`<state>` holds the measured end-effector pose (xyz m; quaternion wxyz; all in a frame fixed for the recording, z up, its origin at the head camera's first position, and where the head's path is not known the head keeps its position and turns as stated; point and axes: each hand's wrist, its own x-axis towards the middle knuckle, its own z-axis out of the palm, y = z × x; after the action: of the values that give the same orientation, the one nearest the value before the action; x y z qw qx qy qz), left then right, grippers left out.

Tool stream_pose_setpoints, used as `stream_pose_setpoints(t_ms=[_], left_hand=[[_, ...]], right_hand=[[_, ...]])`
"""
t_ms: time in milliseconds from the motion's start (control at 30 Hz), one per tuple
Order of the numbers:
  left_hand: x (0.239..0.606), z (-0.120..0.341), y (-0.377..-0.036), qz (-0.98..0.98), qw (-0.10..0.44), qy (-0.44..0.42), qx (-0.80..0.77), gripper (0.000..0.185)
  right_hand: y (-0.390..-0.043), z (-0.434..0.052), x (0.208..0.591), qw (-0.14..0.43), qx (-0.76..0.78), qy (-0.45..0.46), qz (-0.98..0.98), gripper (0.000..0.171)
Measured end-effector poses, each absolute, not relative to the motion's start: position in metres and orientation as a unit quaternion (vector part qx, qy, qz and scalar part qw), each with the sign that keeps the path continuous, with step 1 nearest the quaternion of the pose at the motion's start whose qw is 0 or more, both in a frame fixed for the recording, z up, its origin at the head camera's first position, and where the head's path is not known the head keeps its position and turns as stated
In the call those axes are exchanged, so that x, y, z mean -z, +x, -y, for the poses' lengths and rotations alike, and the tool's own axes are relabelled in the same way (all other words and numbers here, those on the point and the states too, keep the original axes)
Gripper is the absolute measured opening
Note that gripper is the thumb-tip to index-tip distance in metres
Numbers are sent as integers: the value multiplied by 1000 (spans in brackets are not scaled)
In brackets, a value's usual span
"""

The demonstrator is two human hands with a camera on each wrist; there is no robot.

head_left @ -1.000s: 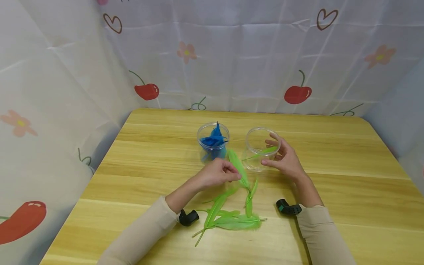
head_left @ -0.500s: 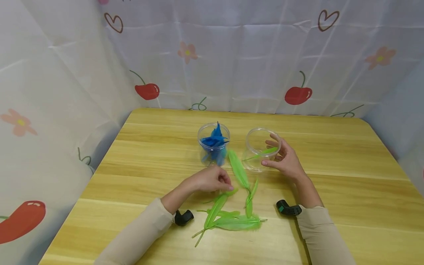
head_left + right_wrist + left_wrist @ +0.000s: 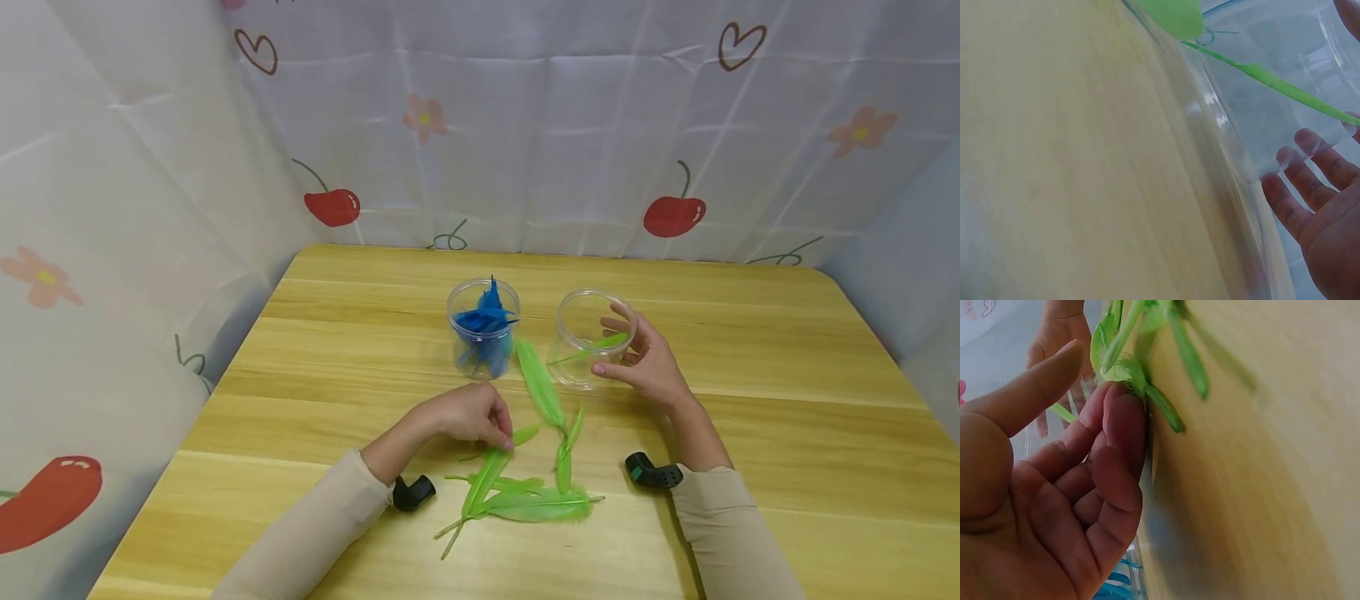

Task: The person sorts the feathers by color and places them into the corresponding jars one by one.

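My left hand [image 3: 501, 435] lies on the table with curled fingers, its fingertips [image 3: 1119, 406] pressing a green feather [image 3: 491, 467] while the thumb stands apart. More green feathers [image 3: 536, 502] lie in a loose pile just beyond it toward me. A long green feather [image 3: 540, 383] lies between the two jars. My right hand [image 3: 615, 343] grips the side of a clear jar [image 3: 581, 321], thumb in front and fingers [image 3: 1291, 194] behind. That jar holds one green feather [image 3: 1272, 81]. A second clear jar [image 3: 483, 329] to its left is filled with blue feathers.
The wooden table [image 3: 787, 350] is walled on three sides by a white cloth [image 3: 525, 125] printed with cherries and flowers. Small black wrist cameras [image 3: 652, 472] sit at both sleeves.
My left hand has slid toward me, from the long feather beside the jars down to a feather at the top of the pile. The right hand and both jars stayed still.
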<state>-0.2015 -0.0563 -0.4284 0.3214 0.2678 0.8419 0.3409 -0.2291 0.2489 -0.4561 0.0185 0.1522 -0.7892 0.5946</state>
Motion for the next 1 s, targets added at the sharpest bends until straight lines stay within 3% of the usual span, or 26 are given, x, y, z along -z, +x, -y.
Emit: stream_pose_setpoints(t_ms=[1000], left_hand=[[427, 64, -204, -815, 355, 263, -375, 12]], right_hand=[[-229, -248, 455, 16, -590, 151, 793, 90]])
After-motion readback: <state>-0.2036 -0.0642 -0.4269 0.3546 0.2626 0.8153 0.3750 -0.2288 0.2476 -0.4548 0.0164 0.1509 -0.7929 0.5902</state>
